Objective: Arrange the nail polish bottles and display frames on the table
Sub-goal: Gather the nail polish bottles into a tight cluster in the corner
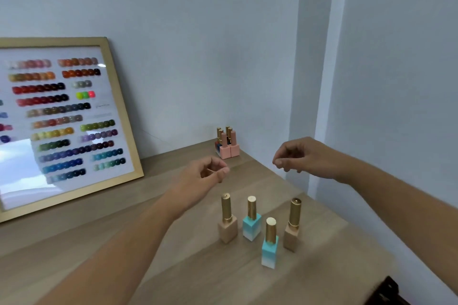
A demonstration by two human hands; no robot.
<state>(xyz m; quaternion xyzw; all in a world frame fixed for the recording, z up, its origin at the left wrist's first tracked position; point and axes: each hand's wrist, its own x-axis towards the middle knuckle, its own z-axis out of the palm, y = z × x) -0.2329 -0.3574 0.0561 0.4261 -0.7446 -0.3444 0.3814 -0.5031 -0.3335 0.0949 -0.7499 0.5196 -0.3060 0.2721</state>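
Several gold-capped nail polish bottles stand upright near me on the wooden table [74, 242]: a beige bottle [227, 220], a turquoise bottle [251, 220], a second turquoise bottle [270, 245] and another beige bottle [292, 226]. A tight cluster of pink and dark bottles [227, 145] stands in the far corner. A gold display frame [62, 119] of colour swatches leans on the wall at left. My left hand [205, 176] hovers above the near bottles, fingers loosely curled and empty. My right hand [300, 156] hangs in the air to the right, fingers curled, holding nothing.
The table ends at the wall corner on the right, where a pillar juts out. A dark object [389, 292] shows at the bottom right beyond the table edge.
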